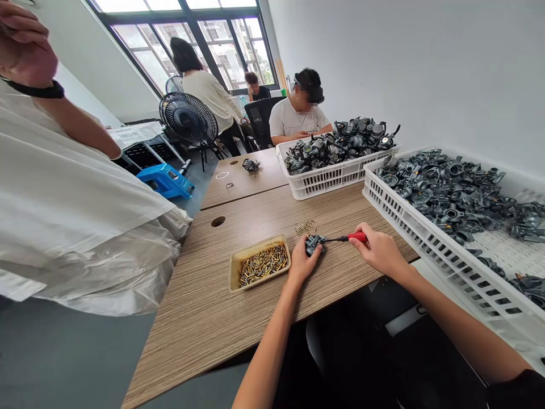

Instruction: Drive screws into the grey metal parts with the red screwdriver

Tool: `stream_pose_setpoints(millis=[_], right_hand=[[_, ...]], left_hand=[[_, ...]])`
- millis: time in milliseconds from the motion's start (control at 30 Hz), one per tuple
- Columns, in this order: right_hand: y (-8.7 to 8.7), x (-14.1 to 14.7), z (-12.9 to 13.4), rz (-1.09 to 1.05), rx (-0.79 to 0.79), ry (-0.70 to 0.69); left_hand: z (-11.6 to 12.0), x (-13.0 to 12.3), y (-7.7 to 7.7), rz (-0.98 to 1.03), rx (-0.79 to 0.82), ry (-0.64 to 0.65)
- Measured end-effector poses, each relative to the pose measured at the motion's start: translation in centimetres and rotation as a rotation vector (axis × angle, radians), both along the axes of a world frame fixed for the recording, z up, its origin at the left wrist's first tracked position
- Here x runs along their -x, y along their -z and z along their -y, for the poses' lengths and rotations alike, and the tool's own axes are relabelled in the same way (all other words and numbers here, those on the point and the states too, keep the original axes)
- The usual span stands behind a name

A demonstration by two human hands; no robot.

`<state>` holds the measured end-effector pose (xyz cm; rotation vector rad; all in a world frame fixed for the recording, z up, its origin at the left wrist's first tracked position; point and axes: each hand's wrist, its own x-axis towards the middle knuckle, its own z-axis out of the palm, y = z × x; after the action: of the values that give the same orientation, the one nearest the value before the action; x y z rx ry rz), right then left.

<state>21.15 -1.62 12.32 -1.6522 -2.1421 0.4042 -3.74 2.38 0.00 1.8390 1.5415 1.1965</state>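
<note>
My left hand [303, 262] holds a small grey metal part [314, 244] on the wooden table [204, 301]. The fingers of my right hand [377, 249] are closed round the red handle of a screwdriver [356, 236]. Its dark shaft points left, and the tip meets the metal part. Just beyond the part lies a small loose pile of brass-coloured pieces [305, 227]. Left of my left hand stands a shallow beige tray [233, 275] full of small brass and grey pieces.
White crates [430, 236] [326, 177] of metal parts stand at the right and back. One more assembly [251, 165] lies on the far table. A person in pale clothing stands close at the left; others are behind, near a black fan [188, 119].
</note>
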Motion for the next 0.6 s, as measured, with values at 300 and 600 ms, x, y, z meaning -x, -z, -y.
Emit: stream_pose_setpoints(millis=[300, 600], right_hand=[[-0.07, 0.0, 0.01, 0.003, 0.0, -0.003], [-0.01, -0.03, 0.01, -0.018, 0.002, -0.003]], left_hand=[[0.03, -0.07, -0.09, -0.007, 0.011, -0.018], [0.06, -0.13, -0.16, 0.01, 0.004, -0.001]])
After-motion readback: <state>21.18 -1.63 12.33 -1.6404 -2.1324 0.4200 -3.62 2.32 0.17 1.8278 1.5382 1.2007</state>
